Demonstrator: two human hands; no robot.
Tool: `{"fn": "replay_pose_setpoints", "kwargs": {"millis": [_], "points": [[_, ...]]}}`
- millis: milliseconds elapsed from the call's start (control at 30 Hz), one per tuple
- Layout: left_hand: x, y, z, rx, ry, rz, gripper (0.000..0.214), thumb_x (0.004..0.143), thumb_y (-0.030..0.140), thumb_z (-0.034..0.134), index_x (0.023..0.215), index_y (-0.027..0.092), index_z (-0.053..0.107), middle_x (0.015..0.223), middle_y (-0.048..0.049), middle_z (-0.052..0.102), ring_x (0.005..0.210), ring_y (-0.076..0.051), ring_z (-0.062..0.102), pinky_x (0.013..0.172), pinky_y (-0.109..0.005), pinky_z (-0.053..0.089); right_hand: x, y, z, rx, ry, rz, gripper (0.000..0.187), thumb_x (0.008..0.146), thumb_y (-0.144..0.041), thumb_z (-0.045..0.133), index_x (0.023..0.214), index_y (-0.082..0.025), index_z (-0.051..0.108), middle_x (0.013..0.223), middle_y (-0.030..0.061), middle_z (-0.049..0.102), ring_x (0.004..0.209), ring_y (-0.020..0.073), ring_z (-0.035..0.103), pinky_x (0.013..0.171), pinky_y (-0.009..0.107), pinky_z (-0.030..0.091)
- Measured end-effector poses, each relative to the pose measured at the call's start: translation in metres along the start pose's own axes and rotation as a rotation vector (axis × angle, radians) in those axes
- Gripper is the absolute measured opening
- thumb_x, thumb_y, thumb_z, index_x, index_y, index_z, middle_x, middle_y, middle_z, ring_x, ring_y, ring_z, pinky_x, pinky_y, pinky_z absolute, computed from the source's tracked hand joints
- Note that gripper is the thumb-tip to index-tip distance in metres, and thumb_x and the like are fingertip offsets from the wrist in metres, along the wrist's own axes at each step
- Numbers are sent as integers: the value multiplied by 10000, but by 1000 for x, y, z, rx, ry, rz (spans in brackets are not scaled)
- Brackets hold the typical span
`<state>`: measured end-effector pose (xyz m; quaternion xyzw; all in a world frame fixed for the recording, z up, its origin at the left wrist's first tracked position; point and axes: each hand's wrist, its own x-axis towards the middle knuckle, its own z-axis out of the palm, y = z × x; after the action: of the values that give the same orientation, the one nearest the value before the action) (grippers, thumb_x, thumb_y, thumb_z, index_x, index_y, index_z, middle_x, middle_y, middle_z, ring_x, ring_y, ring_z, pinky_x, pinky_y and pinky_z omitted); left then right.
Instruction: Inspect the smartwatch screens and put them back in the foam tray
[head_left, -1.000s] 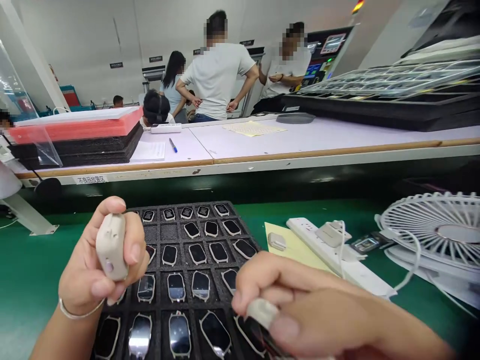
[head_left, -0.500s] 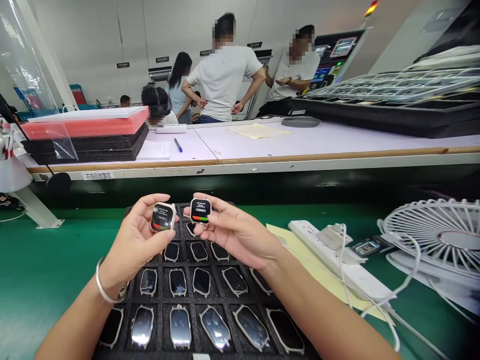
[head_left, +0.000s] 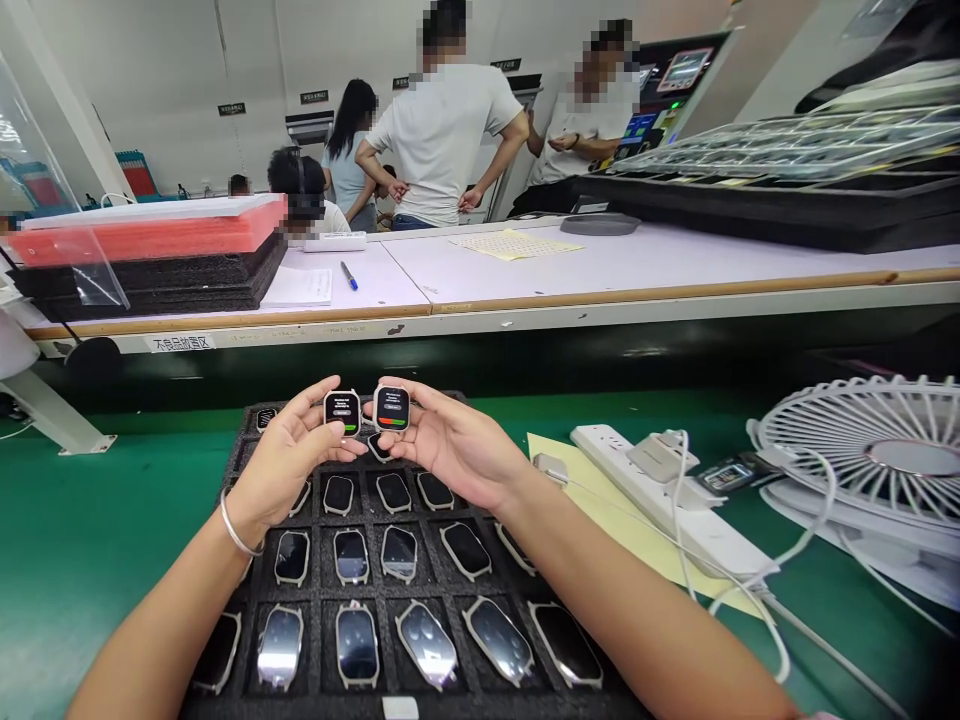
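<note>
Two smartwatch bodies without straps are held up side by side over a black foam tray (head_left: 322, 640). My left hand (head_left: 289, 455) grips one smartwatch (head_left: 343, 408), its thumb on the lower part of the lit screen, where green shows. In my right hand (head_left: 450, 440) is the other smartwatch (head_left: 391, 408), held at its edges, with small white text and a red and green bar on its screen. Below both hands, the tray's compartments hold several more watch bodies (head_left: 356, 645) with dark screens. My forearms cover part of the tray's sides.
On the green table to the right lie a yellow sheet (head_left: 600, 500), a white power strip (head_left: 660, 510) with cables, and a white fan (head_left: 870, 450). A raised shelf (head_left: 510, 290) behind carries foam stacks (head_left: 150, 235), a pen (head_left: 349, 277) and trays. Several people are beyond it.
The left watch has turned more upright and moved nearer the right one, and my left thumb now lies on its screen. My right thumb has come off its watch's screen. The view has shifted slightly.
</note>
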<state>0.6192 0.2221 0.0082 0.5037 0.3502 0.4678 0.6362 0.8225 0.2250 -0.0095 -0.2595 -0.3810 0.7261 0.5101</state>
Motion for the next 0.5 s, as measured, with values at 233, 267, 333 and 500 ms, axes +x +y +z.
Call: {"fn": "replay_pose_setpoints", "kwargs": {"millis": [233,267,333,500], "points": [[-1,1,1,14,-7,18,669,774,225,769,1382,180,493,998,-44,713,755,-151,735,726,-268,588,-1,1,0,-70,-47,-19,280,899,-404,692,1101,-213,658,932,49,727,694,163,688,673,301,541],[-1,0,1,17,-16,24,635,775,226,765,1356,183,513,998,-44,716,758,-155,738,732,-272,590,-2,2,1,-85,-55,-21,293,897,-413,693,1104,-209,653,901,44,721,693,167,688,672,303,540],[-1,0,0,21,-26,34,574,778,229,754,1310,191,542,994,-40,721,751,-161,741,733,-281,593,-3,2,3,-119,-66,-33,318,897,-433,691,1109,-201,646,856,39,711,690,173,688,677,310,540],[1,0,-1,37,-17,41,462,778,226,719,1218,187,583,972,-31,723,712,-159,740,700,-278,603,-4,3,5,-164,-65,-41,339,895,-448,686,1112,-193,632,840,38,711,686,172,692,672,310,541]]}}
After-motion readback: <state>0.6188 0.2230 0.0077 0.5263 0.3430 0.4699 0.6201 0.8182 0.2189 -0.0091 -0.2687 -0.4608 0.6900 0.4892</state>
